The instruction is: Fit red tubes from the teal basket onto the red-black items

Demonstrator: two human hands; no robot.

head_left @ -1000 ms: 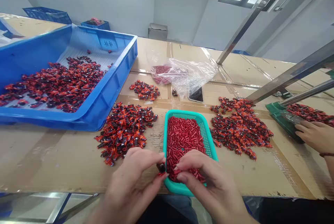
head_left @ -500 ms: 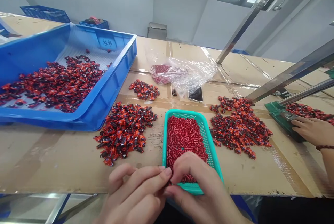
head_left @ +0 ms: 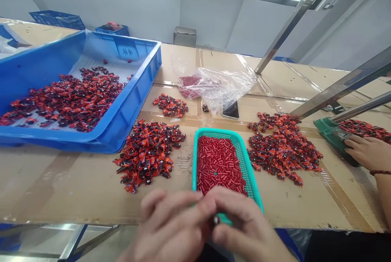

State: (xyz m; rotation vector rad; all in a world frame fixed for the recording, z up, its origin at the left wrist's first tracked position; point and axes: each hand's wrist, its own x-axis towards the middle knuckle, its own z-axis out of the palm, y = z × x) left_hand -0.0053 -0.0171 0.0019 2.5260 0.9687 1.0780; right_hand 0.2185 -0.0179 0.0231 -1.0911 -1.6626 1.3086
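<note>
Over the near end of a green plastic basket [head_left: 251,172], my left hand [head_left: 174,227] and my right hand [head_left: 244,225] meet with closed fingertips. Between them shows a small dark part [head_left: 216,220] with a shiny end; blur and fingers hide the rest of it. The basket holds many short dark-red tubes [head_left: 218,162]. To its left lies a heap of small black-and-orange parts [head_left: 148,152], and a similar heap [head_left: 284,148] lies on its right.
A big blue tray [head_left: 122,111] of similar parts stands at left. Behind the basket are a smaller pile [head_left: 171,105], a clear plastic bag [head_left: 226,85] and a phone [head_left: 231,110]. At right, a co-worker's hand [head_left: 368,150] is at a green tool, near metal posts [head_left: 345,89].
My hands have shifted slightly right, and the dark part now shows between the fingers. The view has shifted a little. The co-worker's hand stays by the green tool.
</note>
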